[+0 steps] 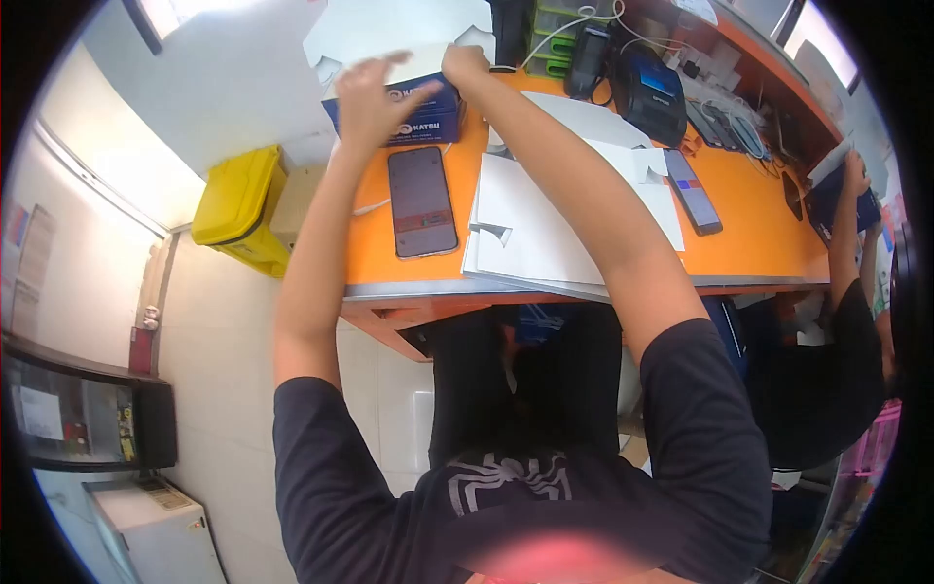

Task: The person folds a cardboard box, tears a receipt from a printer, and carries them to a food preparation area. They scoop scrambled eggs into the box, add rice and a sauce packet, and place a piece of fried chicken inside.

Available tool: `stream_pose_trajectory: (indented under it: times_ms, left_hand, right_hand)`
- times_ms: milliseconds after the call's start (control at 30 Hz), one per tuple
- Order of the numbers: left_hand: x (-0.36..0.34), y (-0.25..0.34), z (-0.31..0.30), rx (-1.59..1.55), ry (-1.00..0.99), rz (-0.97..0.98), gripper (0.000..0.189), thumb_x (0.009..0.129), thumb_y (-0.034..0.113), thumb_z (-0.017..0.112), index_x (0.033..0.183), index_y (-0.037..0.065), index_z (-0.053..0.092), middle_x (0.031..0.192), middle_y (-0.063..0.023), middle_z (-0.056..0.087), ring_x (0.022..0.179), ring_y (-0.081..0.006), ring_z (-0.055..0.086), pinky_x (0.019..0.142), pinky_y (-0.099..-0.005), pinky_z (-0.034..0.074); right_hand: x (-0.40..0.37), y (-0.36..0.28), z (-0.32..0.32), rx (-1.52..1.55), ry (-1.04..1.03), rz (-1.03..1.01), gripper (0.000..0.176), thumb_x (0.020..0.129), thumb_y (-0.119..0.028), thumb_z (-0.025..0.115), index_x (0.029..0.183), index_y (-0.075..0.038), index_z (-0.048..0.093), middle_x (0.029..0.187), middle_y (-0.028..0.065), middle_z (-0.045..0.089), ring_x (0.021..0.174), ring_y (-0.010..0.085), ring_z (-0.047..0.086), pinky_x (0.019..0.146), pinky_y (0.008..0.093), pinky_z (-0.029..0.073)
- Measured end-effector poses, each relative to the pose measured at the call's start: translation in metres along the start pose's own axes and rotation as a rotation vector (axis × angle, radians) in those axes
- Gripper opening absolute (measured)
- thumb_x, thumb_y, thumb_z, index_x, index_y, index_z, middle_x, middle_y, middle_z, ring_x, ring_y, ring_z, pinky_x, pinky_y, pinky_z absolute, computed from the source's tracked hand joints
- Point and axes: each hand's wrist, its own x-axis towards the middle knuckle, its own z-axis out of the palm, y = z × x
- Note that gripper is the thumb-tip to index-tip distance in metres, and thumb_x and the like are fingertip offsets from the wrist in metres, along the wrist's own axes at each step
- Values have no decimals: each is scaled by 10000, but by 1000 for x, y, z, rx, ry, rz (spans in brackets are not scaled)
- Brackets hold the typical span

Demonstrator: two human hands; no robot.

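Two dark blue boxes marked KATSU point(425, 128) are stacked at the far left of the orange table. Behind and over the upper one, a white cardboard flap with cut notches point(394, 27) stands spread out. My left hand point(368, 95) is over the boxes' left side, fingers apart and thumb stretched out, slightly blurred. At the upper box's right corner, my right hand point(467, 66) is closed against the white cardboard; its fingertips are hidden. A smartphone point(423, 204) lies face up in front of the boxes. Flat white cardboard sheets point(535, 229) are piled beneath my right forearm.
Another phone point(694, 193) lies right of the sheets. Behind stand a black label printer point(650, 95), a handheld device point(588, 63), green drawers point(552, 44) and cables. At right, another person's hand point(854, 173) holds a dark blue box. A yellow bin point(236, 209) stands left.
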Motion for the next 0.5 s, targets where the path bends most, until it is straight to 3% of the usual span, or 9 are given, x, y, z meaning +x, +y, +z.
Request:
stream_pose_trajectory:
  times_ms: [33, 67, 133, 167, 267, 300, 367, 433, 500]
  left_hand:
    - [-5, 9, 5, 100, -147, -43, 415, 717, 458, 668, 946, 112, 652, 830, -87, 644, 871, -231, 566, 857, -354, 316]
    - [-8, 14, 9, 136, -116, -11, 399, 723, 447, 665, 941, 112, 652, 847, -75, 645, 867, -223, 568, 844, -359, 324]
    - [-4, 25, 16, 213, -59, 61, 368, 736, 425, 660, 932, 114, 653, 879, -52, 647, 858, -208, 572, 819, -369, 338]
    - [-3, 26, 18, 215, -59, 46, 355, 744, 415, 654, 937, 117, 651, 878, -43, 647, 862, -210, 571, 819, -372, 339]
    - [-4, 27, 17, 200, -56, 15, 330, 762, 393, 642, 962, 130, 644, 877, -25, 645, 866, -211, 568, 818, -376, 339]
    - [-4, 28, 17, 175, -46, 17, 332, 763, 391, 642, 975, 136, 641, 877, -25, 645, 864, -210, 568, 818, -372, 339]
    - [-5, 32, 17, 134, -44, 13, 334, 765, 385, 641, 999, 147, 634, 880, -22, 645, 860, -208, 567, 815, -367, 339]
    - [-4, 36, 16, 103, -61, 7, 338, 766, 377, 640, 1023, 158, 627, 884, -18, 645, 857, -206, 567, 812, -364, 341]
    - [-4, 36, 18, 142, -64, 68, 309, 771, 330, 642, 1032, 164, 626, 893, -18, 644, 850, -198, 566, 800, -340, 347]
  right_hand:
    - [2, -1, 4, 9, 29, 19, 486, 792, -311, 600, 1185, -68, 452, 1150, 173, 551, 985, 421, 550, 845, 374, 475]
    - [3, 0, 6, 15, 58, 37, 414, 799, -241, 601, 1150, -55, 484, 1128, 189, 560, 965, 429, 557, 823, 367, 488]
    - [54, 24, 8, -486, -202, -511, 274, 758, -148, 620, 995, -23, 565, 1036, 197, 593, 943, 370, 583, 815, 351, 490]
    - [49, 20, -4, -483, -246, -509, 256, 732, -127, 628, 960, -18, 581, 1000, 196, 601, 922, 349, 593, 801, 346, 493]
    - [5, -1, -41, -83, -349, -46, 207, 656, -65, 653, 852, -4, 629, 891, 190, 624, 858, 285, 622, 757, 329, 504]
    - [0, -3, -46, -202, -408, -100, 192, 630, -44, 661, 816, 1, 645, 854, 188, 632, 837, 264, 631, 743, 323, 507]
    - [13, 2, -46, -1053, -409, -791, 186, 654, -44, 638, 826, 27, 626, 838, 207, 627, 827, 339, 616, 717, 361, 503]
    - [-9, 16, -56, -686, -247, -890, 217, 671, -52, 625, 870, 32, 604, 848, 207, 625, 833, 358, 609, 718, 376, 496]
    - [-6, 28, -59, -519, -261, -1014, 248, 688, -70, 609, 911, 16, 542, 820, 198, 612, 799, 366, 596, 684, 409, 473]
